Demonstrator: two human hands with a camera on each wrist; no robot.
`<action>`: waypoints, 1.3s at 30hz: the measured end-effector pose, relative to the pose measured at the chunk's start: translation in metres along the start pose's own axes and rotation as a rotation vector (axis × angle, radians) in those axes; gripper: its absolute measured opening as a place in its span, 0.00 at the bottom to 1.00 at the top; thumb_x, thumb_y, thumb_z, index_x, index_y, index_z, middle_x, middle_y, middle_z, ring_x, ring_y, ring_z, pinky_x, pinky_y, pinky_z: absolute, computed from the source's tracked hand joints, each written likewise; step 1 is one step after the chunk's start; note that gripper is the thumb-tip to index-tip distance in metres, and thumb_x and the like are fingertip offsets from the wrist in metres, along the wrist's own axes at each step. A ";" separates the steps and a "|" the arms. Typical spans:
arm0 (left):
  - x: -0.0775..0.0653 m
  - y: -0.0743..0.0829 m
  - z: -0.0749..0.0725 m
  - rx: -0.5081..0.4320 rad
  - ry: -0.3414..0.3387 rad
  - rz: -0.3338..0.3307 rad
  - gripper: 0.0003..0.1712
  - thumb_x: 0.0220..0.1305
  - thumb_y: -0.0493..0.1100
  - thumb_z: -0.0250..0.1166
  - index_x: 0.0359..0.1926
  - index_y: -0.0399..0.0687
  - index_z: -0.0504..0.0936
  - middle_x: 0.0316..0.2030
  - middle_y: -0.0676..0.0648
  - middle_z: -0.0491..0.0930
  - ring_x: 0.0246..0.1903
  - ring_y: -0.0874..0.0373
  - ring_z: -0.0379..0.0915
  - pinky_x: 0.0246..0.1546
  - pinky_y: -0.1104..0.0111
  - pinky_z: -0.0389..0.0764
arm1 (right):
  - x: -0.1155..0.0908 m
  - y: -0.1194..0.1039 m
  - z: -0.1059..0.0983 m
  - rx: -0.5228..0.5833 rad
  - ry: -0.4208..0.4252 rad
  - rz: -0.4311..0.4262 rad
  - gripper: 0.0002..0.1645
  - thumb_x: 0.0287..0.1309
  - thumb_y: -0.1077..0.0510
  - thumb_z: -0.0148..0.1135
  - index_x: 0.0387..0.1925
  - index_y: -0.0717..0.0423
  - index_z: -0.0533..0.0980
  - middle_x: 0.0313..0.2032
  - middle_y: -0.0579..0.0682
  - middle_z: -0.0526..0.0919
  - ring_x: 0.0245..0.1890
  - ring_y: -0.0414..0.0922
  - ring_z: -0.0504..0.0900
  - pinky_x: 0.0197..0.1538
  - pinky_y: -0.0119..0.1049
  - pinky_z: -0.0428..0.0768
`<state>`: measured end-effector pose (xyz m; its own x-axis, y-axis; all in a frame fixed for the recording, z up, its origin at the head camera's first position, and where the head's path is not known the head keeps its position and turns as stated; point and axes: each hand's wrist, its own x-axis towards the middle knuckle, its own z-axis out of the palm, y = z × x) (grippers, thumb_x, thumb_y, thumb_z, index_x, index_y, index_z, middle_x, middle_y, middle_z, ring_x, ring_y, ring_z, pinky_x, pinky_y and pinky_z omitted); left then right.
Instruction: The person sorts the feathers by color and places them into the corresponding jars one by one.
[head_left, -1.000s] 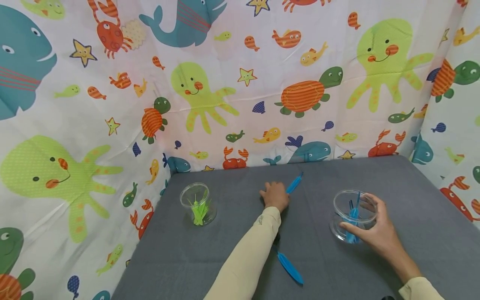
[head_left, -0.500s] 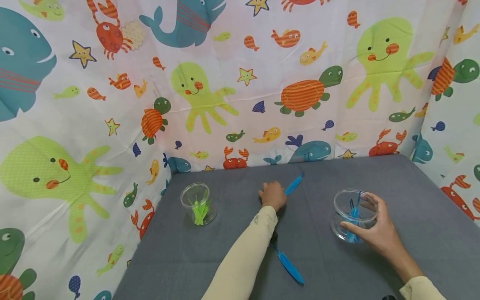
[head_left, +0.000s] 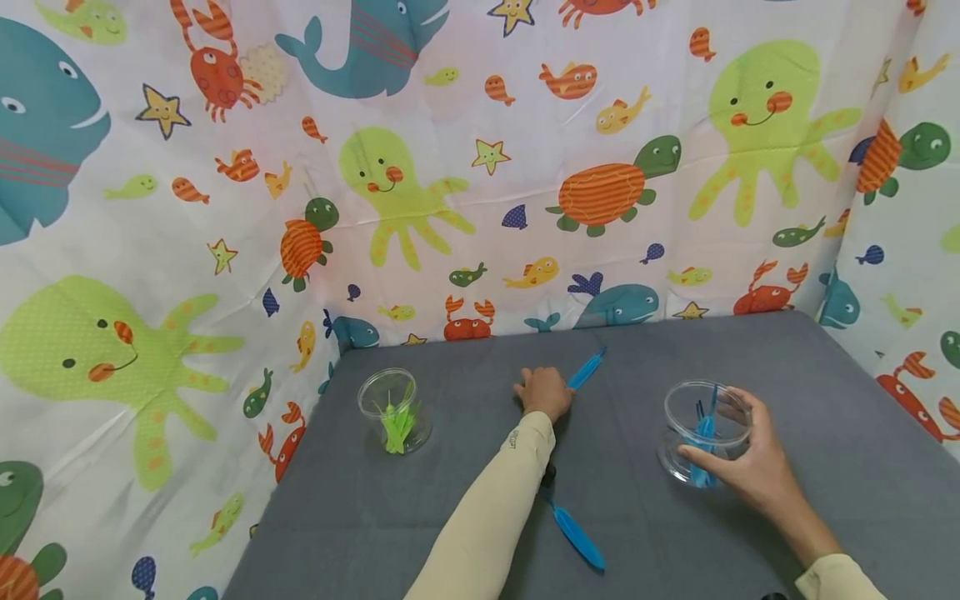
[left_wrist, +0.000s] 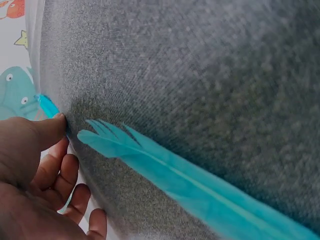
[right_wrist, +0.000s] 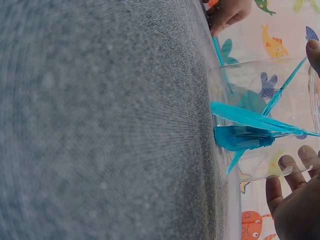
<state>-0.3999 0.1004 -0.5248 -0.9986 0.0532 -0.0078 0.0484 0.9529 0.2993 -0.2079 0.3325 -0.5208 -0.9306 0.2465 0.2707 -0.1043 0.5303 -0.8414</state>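
Observation:
My left hand point(head_left: 546, 392) is down on the table in the head view, thumb and forefinger pinching the near end of a blue feather point(head_left: 587, 372). That feather point(left_wrist: 48, 106) shows past the thumb tip in the left wrist view. A second blue feather point(head_left: 578, 537) lies by the left forearm, large across the left wrist view. On the right, my right hand point(head_left: 757, 458) grips a clear round jar point(head_left: 678, 457) by its side, thumb in front and fingers behind. Several blue feathers point(right_wrist: 245, 136) stand tilted inside it.
Another clear jar point(head_left: 426, 427), holding bright green feathers point(head_left: 397, 427), stands at the left of the grey cloth-covered table point(head_left: 480, 467). A white curtain point(head_left: 450, 292) printed with sea animals hangs behind the table and along both sides.
The left hand has shifted very slightly to the left at the feather. The right hand and its jar stay in place; the head view has moved a touch.

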 end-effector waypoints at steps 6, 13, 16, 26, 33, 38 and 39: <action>-0.003 0.002 -0.001 -0.031 -0.015 -0.002 0.09 0.65 0.50 0.71 0.31 0.51 0.89 0.41 0.48 0.83 0.53 0.48 0.67 0.51 0.47 0.66 | 0.001 0.002 -0.001 -0.010 -0.005 -0.011 0.69 0.49 0.50 0.82 0.79 0.55 0.43 0.73 0.70 0.58 0.67 0.69 0.62 0.60 0.81 0.57; -0.003 0.000 -0.002 0.031 -0.061 0.016 0.09 0.67 0.49 0.68 0.34 0.52 0.89 0.45 0.47 0.81 0.57 0.47 0.64 0.53 0.45 0.65 | 0.002 0.000 0.001 -0.005 -0.003 -0.008 0.70 0.48 0.49 0.82 0.79 0.55 0.43 0.73 0.70 0.58 0.68 0.70 0.62 0.60 0.81 0.57; -0.001 -0.003 -0.001 0.029 -0.088 0.037 0.09 0.69 0.49 0.67 0.33 0.52 0.88 0.47 0.47 0.80 0.57 0.47 0.64 0.52 0.46 0.63 | 0.001 0.000 0.001 0.004 -0.004 -0.006 0.70 0.49 0.49 0.82 0.79 0.55 0.43 0.73 0.69 0.58 0.68 0.70 0.62 0.61 0.81 0.56; -0.005 -0.035 -0.017 -0.019 -0.212 0.117 0.14 0.67 0.44 0.59 0.23 0.48 0.80 0.49 0.45 0.83 0.57 0.44 0.64 0.57 0.43 0.61 | 0.001 0.001 0.000 -0.006 -0.004 0.000 0.70 0.48 0.49 0.82 0.79 0.54 0.43 0.73 0.70 0.58 0.67 0.70 0.62 0.61 0.81 0.56; -0.001 -0.056 -0.022 0.022 -0.240 0.125 0.11 0.60 0.49 0.57 0.31 0.51 0.83 0.55 0.45 0.83 0.65 0.41 0.63 0.64 0.36 0.55 | -0.001 0.003 -0.001 -0.011 -0.005 0.004 0.70 0.48 0.49 0.82 0.79 0.55 0.43 0.73 0.71 0.58 0.68 0.70 0.62 0.62 0.81 0.55; 0.000 -0.056 -0.024 0.002 -0.179 0.137 0.15 0.57 0.52 0.58 0.20 0.50 0.82 0.42 0.46 0.84 0.55 0.43 0.67 0.58 0.36 0.57 | -0.001 0.000 -0.001 -0.011 -0.001 0.005 0.70 0.48 0.49 0.82 0.79 0.56 0.43 0.73 0.71 0.58 0.68 0.71 0.62 0.62 0.81 0.55; 0.001 -0.057 -0.021 -0.012 -0.146 0.142 0.16 0.59 0.53 0.59 0.23 0.51 0.83 0.41 0.47 0.84 0.54 0.44 0.68 0.57 0.37 0.58 | -0.001 -0.001 0.000 -0.014 -0.001 0.005 0.70 0.48 0.48 0.82 0.79 0.56 0.43 0.73 0.71 0.59 0.68 0.71 0.62 0.61 0.81 0.55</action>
<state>-0.4046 0.0402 -0.5216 -0.9677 0.2301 -0.1027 0.1872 0.9293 0.3183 -0.2071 0.3322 -0.5201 -0.9314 0.2487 0.2657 -0.0943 0.5403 -0.8362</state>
